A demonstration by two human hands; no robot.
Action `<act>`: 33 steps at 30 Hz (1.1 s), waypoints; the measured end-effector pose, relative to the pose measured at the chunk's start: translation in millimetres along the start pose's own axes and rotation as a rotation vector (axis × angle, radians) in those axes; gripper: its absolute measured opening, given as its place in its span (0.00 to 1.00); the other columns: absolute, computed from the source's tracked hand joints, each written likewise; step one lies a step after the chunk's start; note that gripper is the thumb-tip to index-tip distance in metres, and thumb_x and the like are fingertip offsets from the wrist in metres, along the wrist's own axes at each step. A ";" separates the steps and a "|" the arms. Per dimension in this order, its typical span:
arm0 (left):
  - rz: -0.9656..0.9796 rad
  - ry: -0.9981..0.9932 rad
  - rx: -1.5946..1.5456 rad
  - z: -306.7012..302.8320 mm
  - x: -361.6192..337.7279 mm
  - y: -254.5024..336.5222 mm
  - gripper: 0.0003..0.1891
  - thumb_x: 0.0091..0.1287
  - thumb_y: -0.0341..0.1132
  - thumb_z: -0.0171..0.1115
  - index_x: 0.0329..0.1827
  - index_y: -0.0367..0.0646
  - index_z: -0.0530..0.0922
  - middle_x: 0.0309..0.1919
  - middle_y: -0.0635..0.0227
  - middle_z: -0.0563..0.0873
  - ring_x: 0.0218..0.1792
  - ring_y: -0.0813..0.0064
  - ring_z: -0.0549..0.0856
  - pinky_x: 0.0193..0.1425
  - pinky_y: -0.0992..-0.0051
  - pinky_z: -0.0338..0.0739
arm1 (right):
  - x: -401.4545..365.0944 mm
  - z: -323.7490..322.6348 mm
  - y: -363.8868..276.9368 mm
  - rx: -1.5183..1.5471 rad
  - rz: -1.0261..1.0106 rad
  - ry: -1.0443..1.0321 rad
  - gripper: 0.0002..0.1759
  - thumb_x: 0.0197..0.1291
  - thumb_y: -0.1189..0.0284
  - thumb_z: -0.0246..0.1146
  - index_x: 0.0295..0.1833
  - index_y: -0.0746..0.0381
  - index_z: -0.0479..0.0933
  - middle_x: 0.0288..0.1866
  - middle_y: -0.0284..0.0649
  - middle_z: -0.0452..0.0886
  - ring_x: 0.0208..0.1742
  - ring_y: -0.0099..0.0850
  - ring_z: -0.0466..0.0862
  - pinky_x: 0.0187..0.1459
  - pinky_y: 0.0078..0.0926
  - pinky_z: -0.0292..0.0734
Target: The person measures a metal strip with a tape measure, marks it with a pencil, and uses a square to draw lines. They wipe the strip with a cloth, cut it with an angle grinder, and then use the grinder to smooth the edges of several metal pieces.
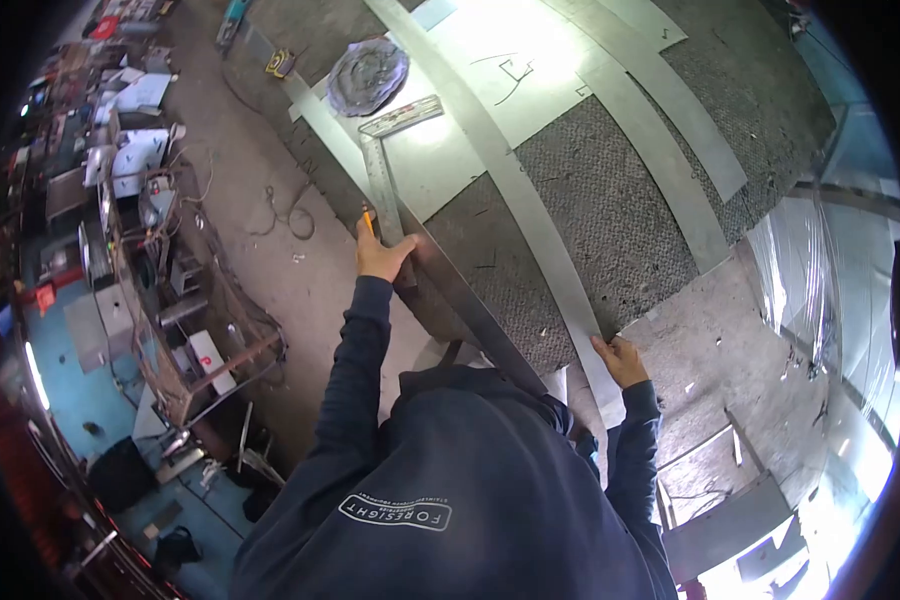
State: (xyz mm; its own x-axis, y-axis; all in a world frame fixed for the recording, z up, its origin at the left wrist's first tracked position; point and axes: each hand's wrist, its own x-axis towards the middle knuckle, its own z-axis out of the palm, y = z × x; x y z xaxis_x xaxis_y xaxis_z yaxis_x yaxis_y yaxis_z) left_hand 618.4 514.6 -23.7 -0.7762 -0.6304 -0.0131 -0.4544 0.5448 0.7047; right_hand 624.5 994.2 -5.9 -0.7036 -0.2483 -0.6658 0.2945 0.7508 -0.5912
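My left hand (382,258) is at the near-left edge of the bench, with a yellow-orange pencil (368,220) poking up from its fingers. Its thumb stretches toward the bench edge. Just beyond the hand lies a metal try square (381,185), its blade end close to my fingers. My right hand (622,362) grips the near end of a long, narrow sheet metal strip (530,215), thumb on top and fingers at its side. That strip runs lengthwise over the bench and sticks out past the near edge toward my body.
Other metal strips (660,165) and a bright sheet (510,60) lie on the textured bench top (600,190). A round dark dish (368,76) and a tape measure (280,63) sit at the far left. A cluttered rack (210,340) stands left; plastic-wrapped panels (810,270) stand right.
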 end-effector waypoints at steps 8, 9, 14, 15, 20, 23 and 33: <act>-0.045 0.092 0.238 -70.8 -18.7 -10.7 0.29 0.47 0.33 0.72 0.54 0.32 0.76 0.44 0.54 0.83 0.46 0.58 0.83 0.53 0.66 0.76 | -42.9 6.1 -43.6 0.240 -0.063 -0.238 0.23 0.66 0.57 0.63 0.37 0.71 0.81 0.27 0.49 0.82 0.29 0.27 0.80 0.34 0.32 0.73; 0.003 0.105 0.217 -84.1 -27.3 -10.9 0.29 0.47 0.33 0.71 0.53 0.31 0.75 0.45 0.49 0.81 0.48 0.52 0.81 0.54 0.63 0.75 | -51.9 18.8 -47.9 0.238 -0.057 -0.241 0.23 0.66 0.57 0.63 0.37 0.71 0.81 0.27 0.49 0.82 0.29 0.27 0.80 0.34 0.32 0.73; 0.108 0.060 0.184 -141.4 -68.5 -34.3 0.25 0.47 0.30 0.67 0.49 0.31 0.73 0.43 0.49 0.77 0.47 0.49 0.79 0.53 0.62 0.74 | -79.1 79.5 -42.2 0.196 -0.067 -0.327 0.21 0.67 0.58 0.63 0.38 0.68 0.82 0.22 0.33 0.75 0.27 0.20 0.71 0.31 0.24 0.68; 0.118 0.059 0.181 -151.6 -75.6 -40.9 0.25 0.47 0.30 0.67 0.49 0.31 0.73 0.43 0.49 0.77 0.47 0.49 0.79 0.53 0.62 0.74 | -79.9 90.5 -38.3 0.019 -0.045 -0.366 0.22 0.66 0.57 0.63 0.41 0.70 0.82 0.26 0.44 0.81 0.30 0.25 0.79 0.36 0.29 0.74; 0.204 -0.060 0.012 -181.5 -98.9 -83.7 0.22 0.46 0.28 0.66 0.46 0.33 0.73 0.39 0.55 0.76 0.42 0.55 0.78 0.48 0.66 0.74 | -114.1 198.4 -17.9 0.200 -0.122 -0.059 0.23 0.65 0.57 0.65 0.38 0.71 0.82 0.24 0.43 0.79 0.28 0.24 0.76 0.35 0.28 0.73; 0.093 -0.176 -0.157 -198.7 -109.7 -92.4 0.22 0.45 0.29 0.67 0.46 0.36 0.74 0.38 0.58 0.76 0.41 0.58 0.78 0.47 0.68 0.73 | -126.2 241.2 -10.4 0.270 -0.078 0.256 0.22 0.64 0.58 0.66 0.36 0.71 0.82 0.24 0.36 0.78 0.28 0.20 0.74 0.32 0.24 0.70; 0.192 -0.241 -0.188 -171.2 -24.6 -86.1 0.24 0.44 0.35 0.72 0.45 0.34 0.77 0.34 0.60 0.84 0.36 0.69 0.83 0.43 0.67 0.78 | -161.2 255.7 10.7 0.187 0.084 0.808 0.21 0.57 0.57 0.71 0.36 0.68 0.84 0.26 0.43 0.85 0.28 0.26 0.83 0.36 0.25 0.77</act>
State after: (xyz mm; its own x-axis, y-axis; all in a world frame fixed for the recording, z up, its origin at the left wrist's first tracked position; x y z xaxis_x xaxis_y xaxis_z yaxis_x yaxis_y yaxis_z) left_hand 751.4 388.6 37.3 -0.9304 -0.3660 -0.0190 -0.2195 0.5149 0.8287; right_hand 906.4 885.7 -21.3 -0.9010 0.3729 -0.2219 0.4191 0.6155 -0.6675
